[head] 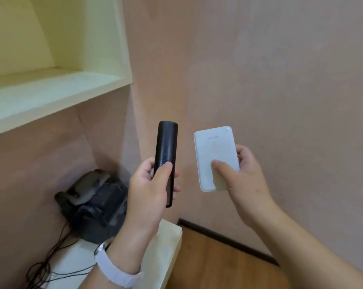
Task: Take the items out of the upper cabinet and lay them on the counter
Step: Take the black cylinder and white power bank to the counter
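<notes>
The left hand (153,184) gripped a black remote (166,155) upright while the right hand (241,174) clasped a white power bank (215,151) above the worktop (168,243).

Bare forearms; white watch band (116,272) on left wrist.
</notes>
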Demonstrator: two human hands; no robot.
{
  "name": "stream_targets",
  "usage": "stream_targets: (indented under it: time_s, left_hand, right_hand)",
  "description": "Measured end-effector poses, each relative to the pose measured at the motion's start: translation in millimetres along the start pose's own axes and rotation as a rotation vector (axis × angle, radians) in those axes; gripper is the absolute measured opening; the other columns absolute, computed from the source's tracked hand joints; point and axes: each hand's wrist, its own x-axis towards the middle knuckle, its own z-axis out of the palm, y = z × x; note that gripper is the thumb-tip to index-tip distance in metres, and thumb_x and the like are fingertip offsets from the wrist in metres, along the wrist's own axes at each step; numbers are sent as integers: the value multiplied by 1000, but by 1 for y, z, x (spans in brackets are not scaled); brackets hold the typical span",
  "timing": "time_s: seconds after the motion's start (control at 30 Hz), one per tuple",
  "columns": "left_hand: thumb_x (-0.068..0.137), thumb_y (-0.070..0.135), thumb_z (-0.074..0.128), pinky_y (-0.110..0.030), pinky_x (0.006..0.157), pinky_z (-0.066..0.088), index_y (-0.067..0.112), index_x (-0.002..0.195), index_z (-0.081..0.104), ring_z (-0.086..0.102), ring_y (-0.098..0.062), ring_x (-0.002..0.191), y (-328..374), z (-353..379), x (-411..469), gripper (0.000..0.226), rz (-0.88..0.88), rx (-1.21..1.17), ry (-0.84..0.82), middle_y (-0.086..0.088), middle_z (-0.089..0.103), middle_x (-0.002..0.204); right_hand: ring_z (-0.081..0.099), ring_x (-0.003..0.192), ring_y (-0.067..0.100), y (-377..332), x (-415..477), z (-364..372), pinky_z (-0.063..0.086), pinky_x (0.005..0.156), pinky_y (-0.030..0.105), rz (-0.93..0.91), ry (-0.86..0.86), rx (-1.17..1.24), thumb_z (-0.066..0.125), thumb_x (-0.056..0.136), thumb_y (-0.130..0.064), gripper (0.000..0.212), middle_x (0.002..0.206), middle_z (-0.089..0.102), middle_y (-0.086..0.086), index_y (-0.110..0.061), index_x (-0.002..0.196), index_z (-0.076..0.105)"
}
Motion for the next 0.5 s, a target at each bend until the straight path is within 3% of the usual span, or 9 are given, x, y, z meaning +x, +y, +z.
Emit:
stream_targets:
  time_s: [0.5]
  left_hand:
    - [96, 15, 53, -27, 47, 48, 13, 99, 62, 58, -17, 56, -10, 158, -163, 10, -121, -16, -529, -4, 68, 75]
  right_hand:
    - [64, 78, 1, -1, -162, -213, 49, 59, 17, 22, 530, -14, 64, 87, -11, 26, 100, 65, -4, -24, 107, 54]
